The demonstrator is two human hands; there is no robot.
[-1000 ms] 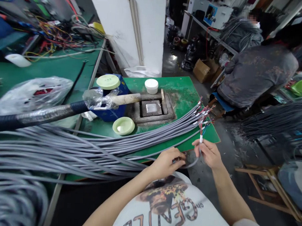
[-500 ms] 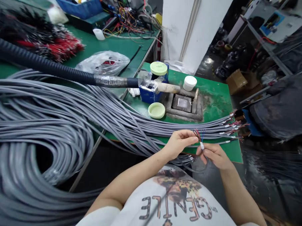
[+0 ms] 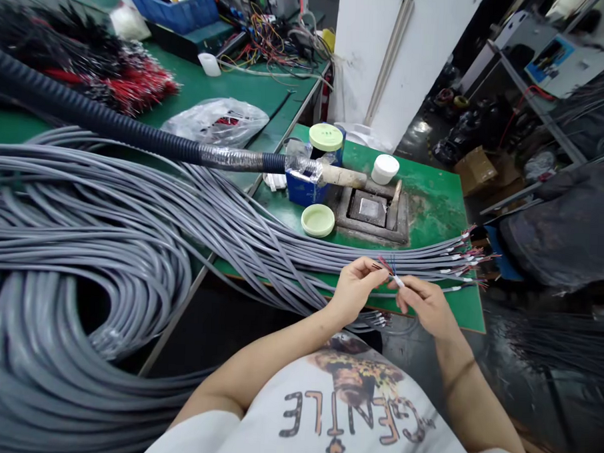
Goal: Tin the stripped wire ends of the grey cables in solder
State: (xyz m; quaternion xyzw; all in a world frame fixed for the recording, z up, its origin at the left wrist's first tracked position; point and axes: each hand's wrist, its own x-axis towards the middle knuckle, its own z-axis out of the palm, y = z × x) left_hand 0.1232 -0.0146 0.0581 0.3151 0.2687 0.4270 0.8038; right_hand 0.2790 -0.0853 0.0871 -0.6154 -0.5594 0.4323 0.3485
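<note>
Between finger and thumb my right hand [image 3: 425,304] holds a grey cable [image 3: 398,281] near its end, where a white wrap covers the jacket. Thin coloured wires [image 3: 388,263], red, blue and dark, fan out from that end. My left hand [image 3: 358,288] pinches some of the dark wires to the left of the wrap. Behind both hands, a bundle of grey cables [image 3: 291,253] crosses the green bench, its stripped ends [image 3: 468,257] bunched at the right edge. More white-wrapped cable ends [image 3: 375,318] lie just below my left hand.
A square metal pot [image 3: 371,208] is set in the bench [image 3: 436,192], with a hose [image 3: 225,158] reaching it from the left. Around it stand a green lid [image 3: 317,220], a white tub [image 3: 385,169] and a blue container [image 3: 303,192]. Thick cable coils [image 3: 41,335] fill the left.
The held cable end has tilted further to the left, its wires now pointing up and left. My right hand has shifted slightly up; my left hand keeps its pinch. The camera view has shifted slightly.
</note>
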